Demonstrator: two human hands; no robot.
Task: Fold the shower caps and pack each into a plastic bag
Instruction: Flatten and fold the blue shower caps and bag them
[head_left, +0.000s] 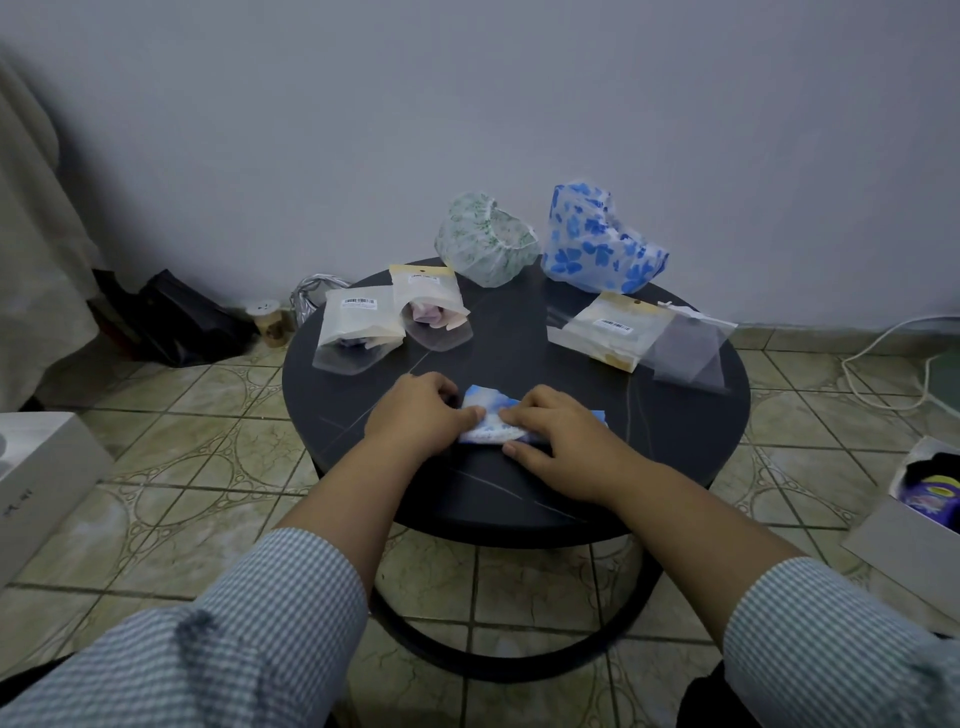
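A blue and white shower cap (488, 402), folded small, lies near the front of the round dark table (675, 441). My left hand (423, 410) grips its left end with curled fingers. My right hand (556, 434) presses down on its right part, the thumb at the lower edge. At the table's back stand a green-patterned cap (485, 241) and a blue-flowered cap (597, 241), both unfolded. Two plastic bags (358, 327) (434, 306) at the left hold folded caps. An empty bag (610, 327) and a clear bag (688, 351) lie at the right.
A white box (36, 483) stands on the tiled floor at the left. An open box (919, 499) with dark items sits at the right. A black bag (182, 319), a small jar (270, 322) and silver foil (311, 296) lie by the wall. A white cable (883, 353) runs along the floor.
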